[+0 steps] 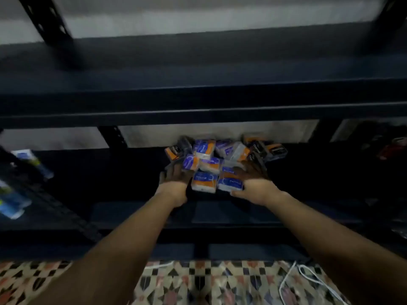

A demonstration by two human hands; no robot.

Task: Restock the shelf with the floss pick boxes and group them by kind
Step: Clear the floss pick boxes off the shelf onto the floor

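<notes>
A loose heap of floss pick boxes (pixel 211 164) lies on the lower shelf (pixel 123 214) of a dark metal rack. Most are white with blue and orange labels; a few dark boxes with orange ends (pixel 269 150) sit at the heap's back and sides. My left hand (pixel 175 180) presses against the heap's left side, fingers spread around the boxes. My right hand (pixel 253 180) cups the right side, its thumb under a white box (pixel 230 183). The fingertips are in shadow, so whether either hand truly grips a box is unclear.
The upper shelf board (pixel 198 95) overhangs the heap closely. A rack upright (pixel 112 137) stands left of the heap. Blue and white packs (pixel 30 160) lie far left. Dark and red items (pixel 392 148) sit at the far right. White cords (pixel 308 280) trail on the patterned floor.
</notes>
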